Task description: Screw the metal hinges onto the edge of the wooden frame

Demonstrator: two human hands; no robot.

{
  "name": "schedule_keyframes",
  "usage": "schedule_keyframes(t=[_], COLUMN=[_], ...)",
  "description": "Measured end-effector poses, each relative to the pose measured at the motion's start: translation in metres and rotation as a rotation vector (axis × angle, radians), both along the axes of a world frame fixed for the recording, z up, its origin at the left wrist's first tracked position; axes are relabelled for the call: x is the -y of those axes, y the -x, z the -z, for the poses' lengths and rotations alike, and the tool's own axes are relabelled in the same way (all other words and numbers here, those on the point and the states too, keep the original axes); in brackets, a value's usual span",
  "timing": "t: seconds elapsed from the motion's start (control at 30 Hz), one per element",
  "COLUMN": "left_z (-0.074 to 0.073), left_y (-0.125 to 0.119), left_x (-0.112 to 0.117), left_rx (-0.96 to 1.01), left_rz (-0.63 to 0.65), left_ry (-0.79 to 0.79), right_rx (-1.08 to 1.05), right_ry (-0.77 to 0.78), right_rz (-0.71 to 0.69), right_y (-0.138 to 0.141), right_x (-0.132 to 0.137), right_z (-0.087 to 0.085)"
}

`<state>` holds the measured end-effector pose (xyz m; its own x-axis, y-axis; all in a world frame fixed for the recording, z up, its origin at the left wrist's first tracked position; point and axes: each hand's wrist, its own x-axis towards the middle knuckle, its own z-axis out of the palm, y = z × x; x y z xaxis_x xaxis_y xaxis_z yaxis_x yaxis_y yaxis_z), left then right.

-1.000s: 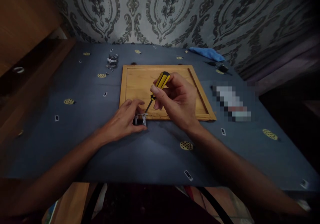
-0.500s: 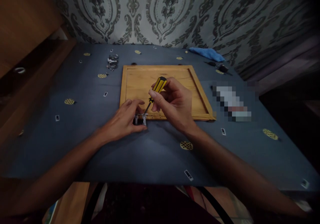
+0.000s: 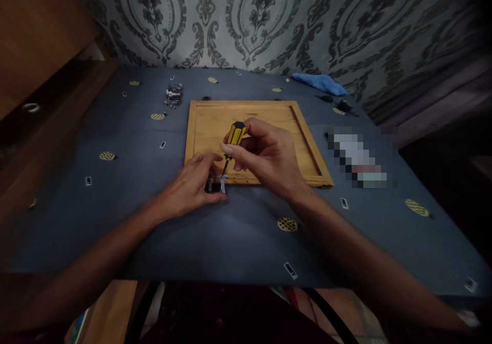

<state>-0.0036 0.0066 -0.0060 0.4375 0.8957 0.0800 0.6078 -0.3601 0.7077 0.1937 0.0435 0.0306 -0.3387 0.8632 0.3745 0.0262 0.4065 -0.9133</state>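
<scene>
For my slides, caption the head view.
Left hand holds a metal fitting at a wooden panel; right hand holds a screwdriver.

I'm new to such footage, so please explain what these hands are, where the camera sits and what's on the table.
No machine here: a person's bare hands, filmed by one head-worn camera looking down. The right hand holds a yellow-and-black screwdriver, its tip at a small silver metal fitting at the near edge of a framed wooden panel. The left hand curls around the fitting. Elsewhere on the dark blue tablecloth lie small metal parts and a blue cloth.
</scene>
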Motion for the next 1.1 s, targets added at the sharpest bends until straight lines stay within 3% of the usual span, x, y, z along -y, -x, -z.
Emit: schedule_keyframes(t=[0.13,0.37,0.6,0.8,1.1], left_z=[0.001,0.001,0.000,0.002,0.002], left_y=[0.000,0.000,0.000,0.000,0.001], left_x=[0.000,0.000,0.000,0.000,-0.001], left_rx=[0.004,-0.004,0.005,0.010,0.005], left_rz=[0.006,0.005,0.019,0.015,0.012], left_ry=[-0.008,-0.013,-0.022,-0.021,-0.014], right_rx=[0.011,0.067,0.049,-0.096,-0.122], right_ry=[-0.005,-0.002,-0.094,-0.100,-0.076], right_rz=[-0.010,-0.210,0.030,0.174,0.124], right_y=[0.000,-0.004,0.014,0.006,0.003], right_x=[-0.001,-0.007,-0.012,0.004,0.009], right_z=[0.000,-0.011,0.002,-0.001,0.005])
